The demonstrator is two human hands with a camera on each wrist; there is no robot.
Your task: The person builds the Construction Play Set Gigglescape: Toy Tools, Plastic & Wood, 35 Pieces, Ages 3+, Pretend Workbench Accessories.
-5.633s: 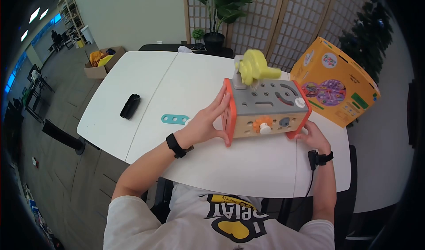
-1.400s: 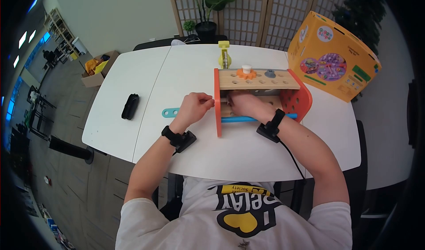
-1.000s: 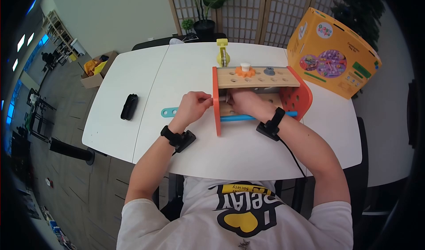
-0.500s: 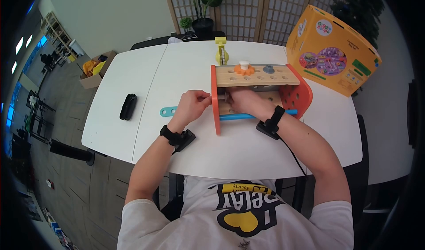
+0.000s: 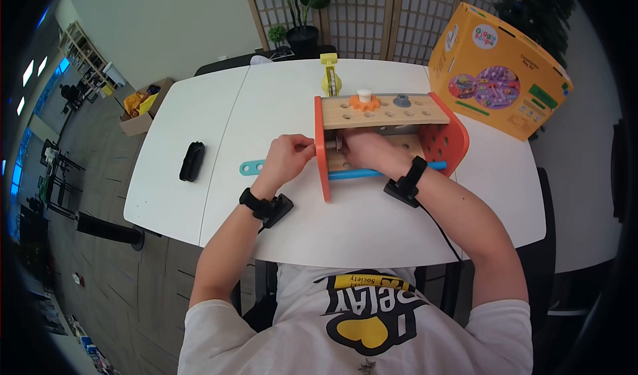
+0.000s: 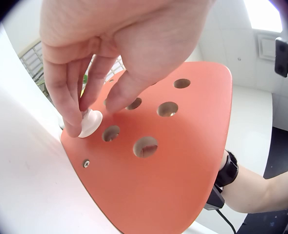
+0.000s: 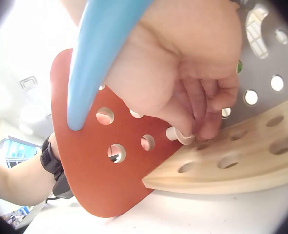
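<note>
A toy toolbox [image 5: 392,114] stands on the table, its open side facing me. At the outer face of its red side panel [image 6: 173,151], my left hand [image 5: 286,159] pinches a white screw [image 6: 93,124] by its wide head, flat against the panel. Inside the box, my right hand [image 5: 372,152] pinches a small pale ring-shaped piece [image 7: 184,138] around the screw's inner end. My right fingertips partly hide that piece. The wooden slat [image 7: 222,163] with holes runs close beneath those fingers in the right wrist view.
A blue rod [image 5: 359,174] crosses the toolbox's open front, below the right forearm. Behind the box is a yellow toy part [image 5: 331,76]. A teal strip [image 5: 251,168] and a black case [image 5: 193,162] lie to the left. An orange carton [image 5: 498,69] stands back right.
Since the oldest frame, the toolbox has been turned so its open side faces me, and my right hand has gone inside. Over the last second both hands stay nearly still; the head view shifts slightly.
</note>
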